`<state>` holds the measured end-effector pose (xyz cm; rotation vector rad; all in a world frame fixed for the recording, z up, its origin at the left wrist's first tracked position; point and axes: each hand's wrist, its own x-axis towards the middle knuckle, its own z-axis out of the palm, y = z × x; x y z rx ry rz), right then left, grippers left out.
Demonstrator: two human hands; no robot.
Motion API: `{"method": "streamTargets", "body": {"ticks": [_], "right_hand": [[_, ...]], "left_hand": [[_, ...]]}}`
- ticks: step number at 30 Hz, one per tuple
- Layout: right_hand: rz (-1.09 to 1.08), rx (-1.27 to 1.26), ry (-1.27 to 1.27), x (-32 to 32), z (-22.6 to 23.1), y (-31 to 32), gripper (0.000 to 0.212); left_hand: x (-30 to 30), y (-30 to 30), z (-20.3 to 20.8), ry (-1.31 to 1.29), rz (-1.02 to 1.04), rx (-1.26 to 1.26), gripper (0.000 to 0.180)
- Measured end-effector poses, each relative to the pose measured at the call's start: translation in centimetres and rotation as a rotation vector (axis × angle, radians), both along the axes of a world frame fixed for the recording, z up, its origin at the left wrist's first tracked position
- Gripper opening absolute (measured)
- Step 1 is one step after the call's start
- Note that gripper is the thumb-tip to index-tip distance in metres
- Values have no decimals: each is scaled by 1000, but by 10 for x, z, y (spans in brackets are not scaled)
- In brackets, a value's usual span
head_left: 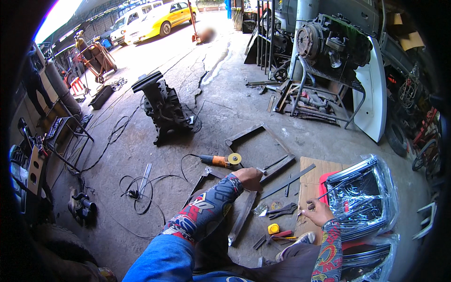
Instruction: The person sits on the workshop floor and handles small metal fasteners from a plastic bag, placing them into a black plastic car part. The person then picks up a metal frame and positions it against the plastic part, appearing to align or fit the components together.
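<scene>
Watching for a snag in the black cord (182,164): apt to drag the orange angle grinder (217,160). Next, its yellow disc (234,159), a cut risk to the left hand (248,177), curled at the near edge of the steel frame (282,167) on the concrete floor (258,98), grip unclear. Over the left edge of the cardboard (324,168), right hand (319,212) apparently pinching a thin dark rod (334,189), liable to tear the plastic wrap (361,202) if swung.

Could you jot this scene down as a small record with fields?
Place: workshop with a concrete floor
Left hand: at the metal frame; grip unclear
Right hand: holds what looks like a thin dark rod
Tools nearby: grinder, yellow tape measure
By the right hand: cardboard, plastic-wrapped goods
Farther off: dark engine part, yellow car
</scene>
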<state>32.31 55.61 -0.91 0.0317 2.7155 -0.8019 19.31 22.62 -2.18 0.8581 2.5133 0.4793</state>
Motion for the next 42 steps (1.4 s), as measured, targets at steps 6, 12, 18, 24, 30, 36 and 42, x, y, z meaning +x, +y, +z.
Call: {"method": "streamTargets", "body": {"ticks": [6,12,18,24,30,36,42], "right_hand": [[-4,-4,-18,0,1,0,57],[11,5,-2,0,0,0,56],[25,17,23,1,-4,3,56],[21,4,33,1,-5,3,56],[12,-16,-59,2,4,-1,62],[19,11,-63,1,3,-1,63],[31,41,-45,0,-3,2,60]], "left_hand": [[1,-1,0,20,7,14,43],[1,1,-1,15,12,-11,43],[3,2,3,0,21,-25,43],[2,3,3,-18,3,-43,44],[-1,4,-5,6,-26,-45,46],[0,3,-2,5,-43,-55,46],[0,4,-3,-8,-35,-64,47]]}}
